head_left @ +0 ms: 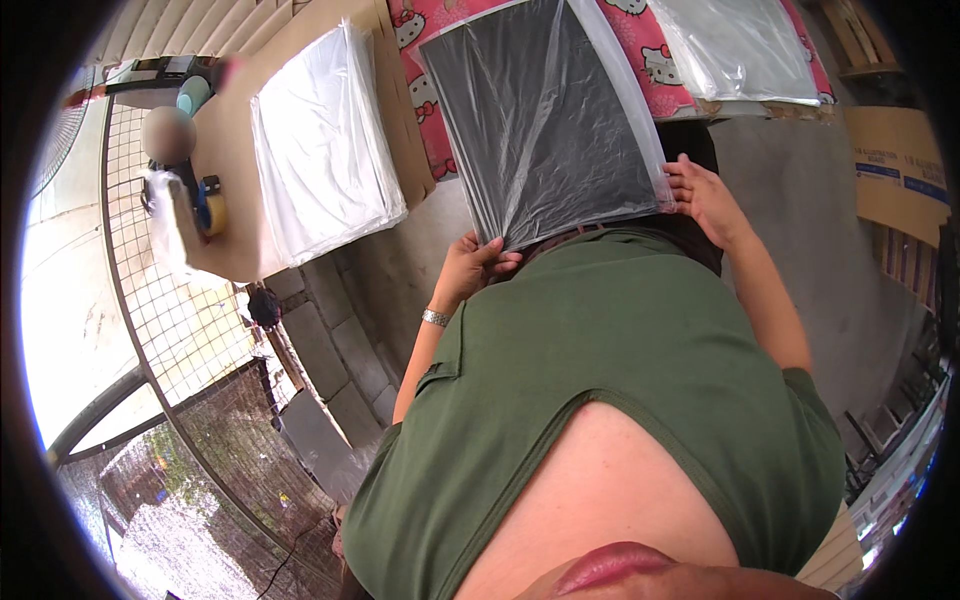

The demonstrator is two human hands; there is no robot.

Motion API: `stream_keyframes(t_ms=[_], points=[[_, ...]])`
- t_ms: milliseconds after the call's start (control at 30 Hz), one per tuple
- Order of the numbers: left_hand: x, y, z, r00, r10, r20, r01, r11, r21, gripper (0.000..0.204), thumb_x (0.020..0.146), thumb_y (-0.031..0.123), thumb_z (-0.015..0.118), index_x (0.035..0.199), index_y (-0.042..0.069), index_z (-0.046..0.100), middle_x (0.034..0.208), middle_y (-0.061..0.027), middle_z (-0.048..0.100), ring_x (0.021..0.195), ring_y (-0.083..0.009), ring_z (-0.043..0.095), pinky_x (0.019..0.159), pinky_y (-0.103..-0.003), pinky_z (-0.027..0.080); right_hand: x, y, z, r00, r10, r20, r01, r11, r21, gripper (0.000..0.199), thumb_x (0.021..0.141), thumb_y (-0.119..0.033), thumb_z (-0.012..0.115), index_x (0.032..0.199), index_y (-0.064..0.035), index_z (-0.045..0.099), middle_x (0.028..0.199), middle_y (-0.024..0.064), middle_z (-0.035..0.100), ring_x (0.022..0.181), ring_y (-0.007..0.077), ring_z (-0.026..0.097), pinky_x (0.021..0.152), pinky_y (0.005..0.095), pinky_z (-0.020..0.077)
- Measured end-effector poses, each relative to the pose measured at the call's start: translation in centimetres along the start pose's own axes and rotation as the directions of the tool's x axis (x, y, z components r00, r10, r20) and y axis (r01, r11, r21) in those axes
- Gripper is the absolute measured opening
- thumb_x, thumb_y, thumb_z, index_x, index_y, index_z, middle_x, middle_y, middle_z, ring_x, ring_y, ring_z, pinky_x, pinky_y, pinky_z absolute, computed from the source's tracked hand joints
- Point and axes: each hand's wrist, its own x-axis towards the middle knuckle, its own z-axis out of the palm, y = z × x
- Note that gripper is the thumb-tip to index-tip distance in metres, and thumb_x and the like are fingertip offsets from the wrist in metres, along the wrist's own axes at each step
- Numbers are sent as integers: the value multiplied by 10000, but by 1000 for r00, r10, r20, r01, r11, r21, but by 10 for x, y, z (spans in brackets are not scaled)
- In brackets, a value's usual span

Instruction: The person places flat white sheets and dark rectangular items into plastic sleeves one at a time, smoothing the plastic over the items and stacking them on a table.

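Observation:
A black sheet in a clear plastic bag [545, 120] lies in front of me, its far part over the pink table cover and its near edge at my waist. My left hand [478, 265], with a metal watch on the wrist, is closed on the bag's near left corner, thumb on top, and the plastic creases there. My right hand [705, 200] holds the bag's near right edge with its fingertips, one finger lifted apart; its thumb is hard to make out. The clear film reaches past the black sheet along the right side.
A stack of white plastic-wrapped sheets [325, 140] lies on a cardboard-topped table [222, 235] at left, near a tape dispenser [212, 205]. Another clear-wrapped stack [740, 50] rests on the pink patterned cover [440, 100] at right. A cardboard box [895, 165] stands far right; a wire grid [150, 250] borders the left.

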Motion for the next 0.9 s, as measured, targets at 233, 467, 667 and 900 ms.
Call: stream_keyframes(t_ms=[233, 467, 667, 900], points=[[-35, 13, 13, 974, 208, -87, -196, 973, 123, 180, 868, 41, 545, 994, -75, 490, 881, -131, 607, 803, -239, 654, 675, -307, 577, 18, 14, 14, 976, -11, 219, 168, 678, -716, 269, 830, -237, 621, 820, 18, 534, 654, 56, 554, 596, 127, 555, 535, 265, 438], [-80, 66, 5, 695, 672, -256, -580, 734, 353, 72, 845, 22, 577, 851, -33, 531, 737, -73, 594, 663, -190, 646, 622, -287, 564, 36, -12, 87, 942, 17, 334, 219, 723, -655, 279, 855, -232, 583, 913, 24, 491, 685, 78, 580, 579, 124, 571, 518, 276, 419], [-89, 118, -100, 362, 767, -529, -778, 562, 282, 51, 824, 1, 590, 844, -20, 547, 741, -85, 604, 624, -190, 634, 621, -317, 575, 94, -37, 222, 811, -137, 568, 435, 791, -431, 288, 870, -206, 567, 1021, 23, 477, 737, 99, 580, 601, 141, 587, 527, 282, 455], [-85, 142, -215, 283, 644, -711, -755, 607, 249, 110, 833, 11, 578, 918, -57, 561, 803, -98, 608, 669, -192, 627, 649, -319, 577, 139, -15, 335, 759, -79, 646, 493, 718, -492, 266, 850, -194, 600, 900, 37, 477, 668, 103, 601, 506, 141, 531, 436, 293, 415]])
